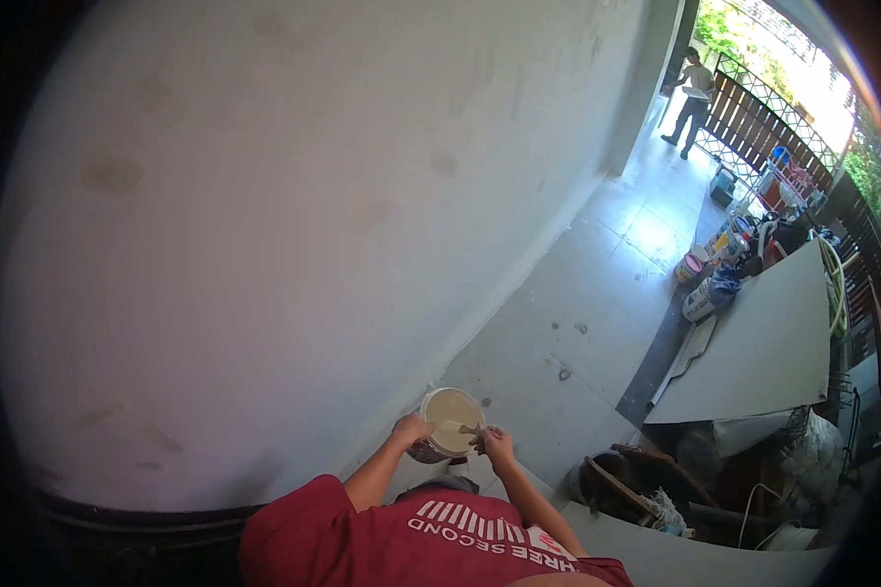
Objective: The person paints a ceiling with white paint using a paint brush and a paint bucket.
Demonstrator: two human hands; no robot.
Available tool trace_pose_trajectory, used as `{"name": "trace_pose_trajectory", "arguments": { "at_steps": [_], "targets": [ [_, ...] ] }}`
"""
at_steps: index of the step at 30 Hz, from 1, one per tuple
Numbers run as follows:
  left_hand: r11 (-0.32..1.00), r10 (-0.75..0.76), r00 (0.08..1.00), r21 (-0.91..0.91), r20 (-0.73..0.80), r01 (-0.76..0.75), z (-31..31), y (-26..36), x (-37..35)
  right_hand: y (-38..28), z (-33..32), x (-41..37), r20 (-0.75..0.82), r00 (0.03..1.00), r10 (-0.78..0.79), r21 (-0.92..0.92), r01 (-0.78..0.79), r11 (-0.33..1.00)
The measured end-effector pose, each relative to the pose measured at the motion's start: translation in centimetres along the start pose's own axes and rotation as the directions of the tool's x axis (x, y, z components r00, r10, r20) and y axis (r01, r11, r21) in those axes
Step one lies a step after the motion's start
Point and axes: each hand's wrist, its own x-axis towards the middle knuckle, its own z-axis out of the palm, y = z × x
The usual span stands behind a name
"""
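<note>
The grey wall [264, 245] was the largest thing, rising along the left side of the bucket [425, 452]. The tiled floor [538, 313] stretched ahead of the bucket and to its right. A slatted fence [754, 117] stood far off, ahead and right of the bucket; a broad pale board [764, 338] lay nearer, to its right. Well beyond the bucket, another person [695, 93] stood by the fence (too small to tell what those hands did).

The bucket itself was straight ahead of the wearer, between the two hands, with a pale beige mix [452, 401] inside; whether it rested on the floor could not be told. The left hand [413, 430] looked closed on the bucket's left rim. The right hand [496, 445] was curled around a small tool [468, 429] (brush or scraper, unclear) at the right rim. That tool's long axis ran from there toward the bucket's middle, its tip pointing roughly at the left hand.
</note>
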Motion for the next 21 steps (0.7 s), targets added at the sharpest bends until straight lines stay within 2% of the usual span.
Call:
{"name": "trace_pose_trajectory", "arguments": {
  "at_steps": [3, 6, 9, 12, 13, 16, 17, 21],
  "targets": [
    [0.988, 0.031, 0.994, -0.154, 0.107, -0.015, 2.0, -0.1, 3.4, -1.0, -1.8, 0.4, -0.002, 1.0, -0.009, 0.055, 0.01, 0.998],
    [0.983, -0.043, 0.97, -0.165, 0.237, 0.084, 3.0, 1.5, 5.4, -1.0, -3.5, 0.7, -0.094, 0.995, -0.031, 0.147, 0.044, 0.988],
    [0.992, 0.109, 0.994, 0.059, 0.023, -0.11, 2.1, 5.3, 4.3, -2.9, -4.9, 0.5, -0.152, 0.987, 0.056, 0.263, -0.014, 0.965],
    [0.995, -0.005, 0.994, -0.102, 0.111, 0.016, -1.6, 9.7, 0.0, -4.2, -6.6, 2.8, -0.171, 0.982, 0.084, 0.412, -0.007, 0.911],
    [0.998, 0.043, 0.998, -0.039, 0.041, -0.041, -1.2, 9.4, 1.1, -4.6, -7.2, 3.7, -0.172, 0.982, 0.085, 0.423, -0.004, 0.906],
    [0.998, 0.05, 0.987, -0.017, -0.153, -0.053, -1.0, 10.4, 0.8, -6.8, -9.2, 6.0, -0.128, 0.988, 0.084, 0.389, -0.028, 0.921],
    [0.989, -0.015, 0.999, -0.15, -0.042, 0.008, -1.2, 10.8, 0.9, -7.6, -9.9, 6.6, -0.123, 0.991, 0.05, 0.351, -0.004, 0.936],
    [0.949, -0.077, 0.984, -0.313, -0.162, 0.022, -0.8, 13.5, -0.5, -11.5, -12.5, 9.5, -0.026, 0.997, -0.079, 0.21, 0.082, 0.974]
  ]
}}
